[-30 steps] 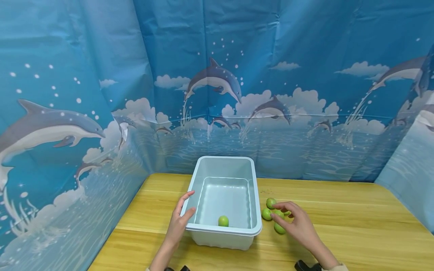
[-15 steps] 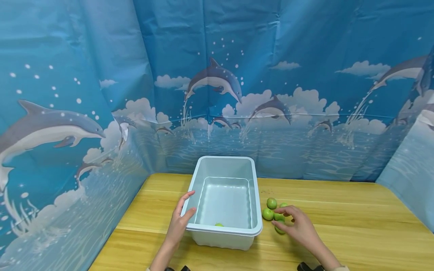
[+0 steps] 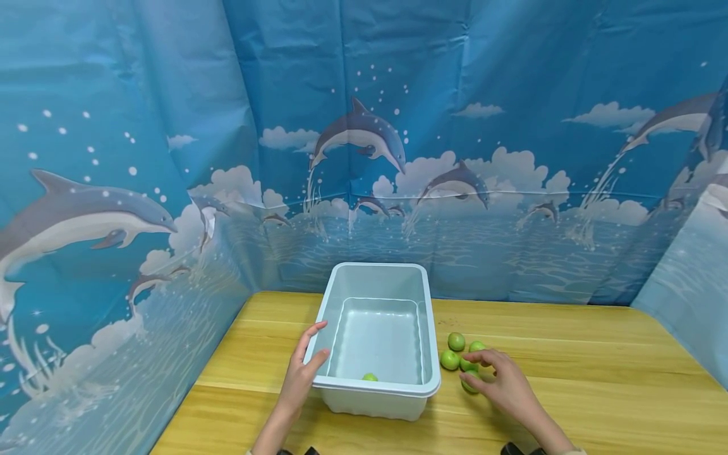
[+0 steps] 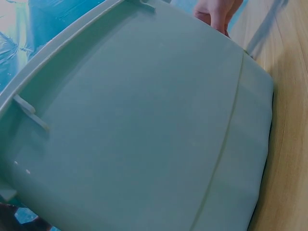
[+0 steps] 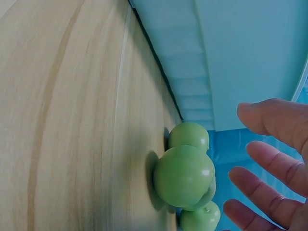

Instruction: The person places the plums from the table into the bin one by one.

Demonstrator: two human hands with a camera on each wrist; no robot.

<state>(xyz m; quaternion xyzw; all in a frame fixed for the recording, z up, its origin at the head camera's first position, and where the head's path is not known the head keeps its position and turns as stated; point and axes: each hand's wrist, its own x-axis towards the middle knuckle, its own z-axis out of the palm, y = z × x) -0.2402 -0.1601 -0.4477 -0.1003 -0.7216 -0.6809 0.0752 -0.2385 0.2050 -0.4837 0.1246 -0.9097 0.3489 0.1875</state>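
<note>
A pale blue-grey plastic bin [image 3: 426, 303] stands on the table. My left hand [image 3: 297, 382] holds its near left corner, with thumb and index finger over the rim; the other fingers are hidden. Inside the bin a round green fruit [image 3: 370, 377] peeks over the near wall. Right of the bin, several more green fruits [image 3: 450, 360] lie in a cluster. My right hand [image 3: 508, 385] hovers at the near side of that cluster, thumb and fingers spread. In the right wrist view, a gap shows between the fingertips and the closest fruit [image 5: 185, 175].
The wooden table [image 3: 597, 366] stretches away to the right of the fruits. A blue dolphin-print curtain [image 3: 364, 208] hangs along its back edge and left side. Dark wrist gear [image 3: 512, 448] shows at the bottom edge.
The fruit in the bin has moved toward the near wall, so less of it shows. My right hand has shifted slightly right and toward me, uncovering more of the cluster. My left hand stays put.
</note>
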